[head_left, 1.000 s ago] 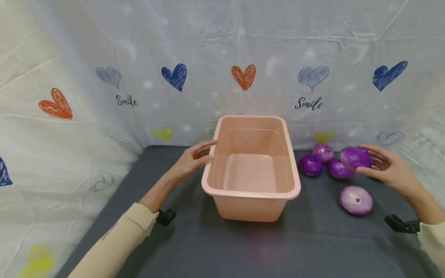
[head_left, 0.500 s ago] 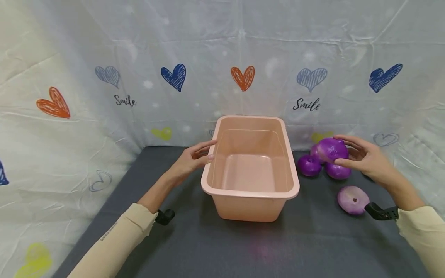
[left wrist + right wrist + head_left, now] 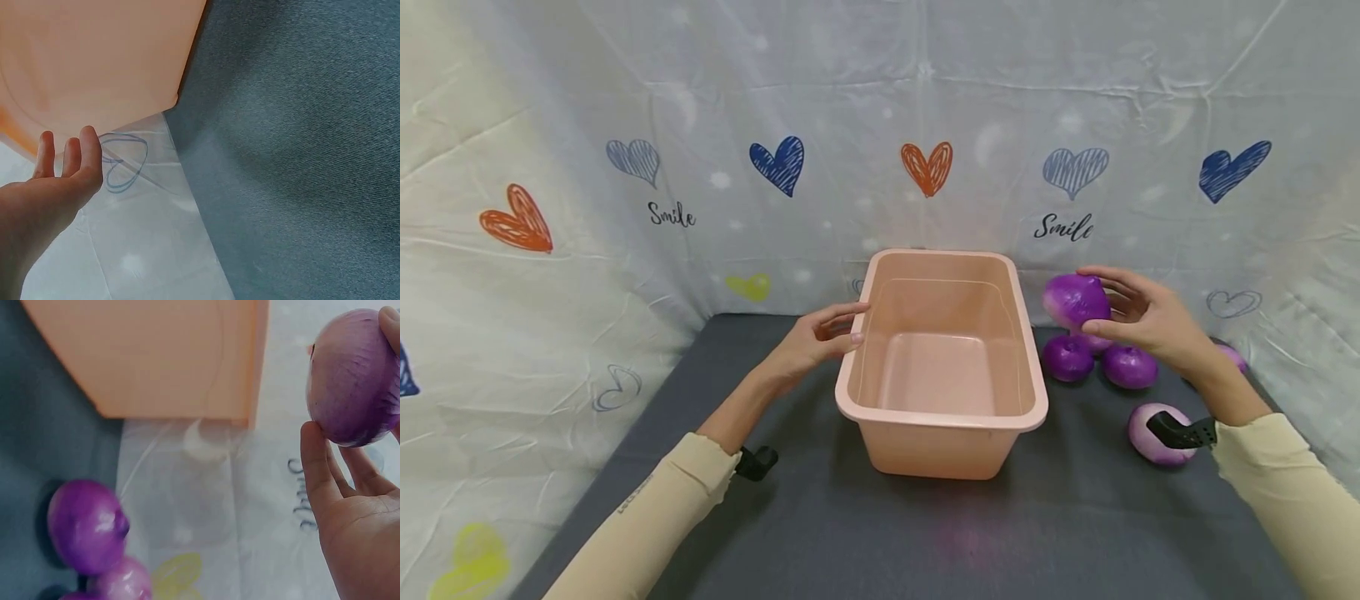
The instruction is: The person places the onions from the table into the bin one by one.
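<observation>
The right hand [image 3: 1146, 321] grips a round purple onion [image 3: 1075, 301] above the table; the left hand [image 3: 815, 343], fingers relaxed, seemingly touches the peach plastic tub [image 3: 942, 421].

Dark grey tabletop [image 3: 820, 533] carries pink bin [image 3: 942, 433] left of the grip; four purple onions [image 3: 1067, 357] lie below it, right of bin.
</observation>
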`<state>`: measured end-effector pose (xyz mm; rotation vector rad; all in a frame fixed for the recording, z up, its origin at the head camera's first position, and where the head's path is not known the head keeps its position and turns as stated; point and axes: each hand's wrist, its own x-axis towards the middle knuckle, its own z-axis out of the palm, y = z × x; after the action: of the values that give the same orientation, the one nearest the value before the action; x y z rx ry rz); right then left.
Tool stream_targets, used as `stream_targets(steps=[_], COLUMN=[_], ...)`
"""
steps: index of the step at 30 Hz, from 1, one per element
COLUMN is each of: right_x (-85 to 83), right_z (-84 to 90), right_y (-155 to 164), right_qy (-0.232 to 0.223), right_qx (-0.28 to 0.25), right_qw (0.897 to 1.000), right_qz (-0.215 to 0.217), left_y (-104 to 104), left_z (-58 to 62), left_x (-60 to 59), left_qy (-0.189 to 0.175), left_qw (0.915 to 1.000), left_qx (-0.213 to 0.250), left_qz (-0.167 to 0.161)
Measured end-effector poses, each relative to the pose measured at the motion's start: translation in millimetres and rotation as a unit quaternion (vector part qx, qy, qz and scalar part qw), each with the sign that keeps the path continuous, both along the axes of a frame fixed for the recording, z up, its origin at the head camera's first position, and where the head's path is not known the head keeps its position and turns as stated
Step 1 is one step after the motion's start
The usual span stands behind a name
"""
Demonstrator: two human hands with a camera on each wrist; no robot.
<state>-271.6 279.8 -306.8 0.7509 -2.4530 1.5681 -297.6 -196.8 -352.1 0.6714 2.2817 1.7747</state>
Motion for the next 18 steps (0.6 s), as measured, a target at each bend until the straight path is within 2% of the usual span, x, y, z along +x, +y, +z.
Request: stream_targets(steps=[6,13,18], right_x=[-7.4,-19.1,-25.7], right_z=[8.3,7.8,6.8], right_y=[-18.7,-41.7,-57.7], right_qy=[0.001,0.008,0.006], right_qx=[-0.01,-0.02,-0.028], right_qw=[1.0,0.997,0.993], right_qz=[0.027,0.069,0.118], left_y=[-1.1,-1.6,-1.5], left_z=[4.6,8.8,8.0], left_x=[-0.8,-1.9,-1.5], left_qy=[-0.002,-0.009,-0.012], left_qw=[0.9999,0.9998,0.9998], left_qx=[-0.013,-0.019,-0.017], left_qz=[-0.001,0.002,-0.008])
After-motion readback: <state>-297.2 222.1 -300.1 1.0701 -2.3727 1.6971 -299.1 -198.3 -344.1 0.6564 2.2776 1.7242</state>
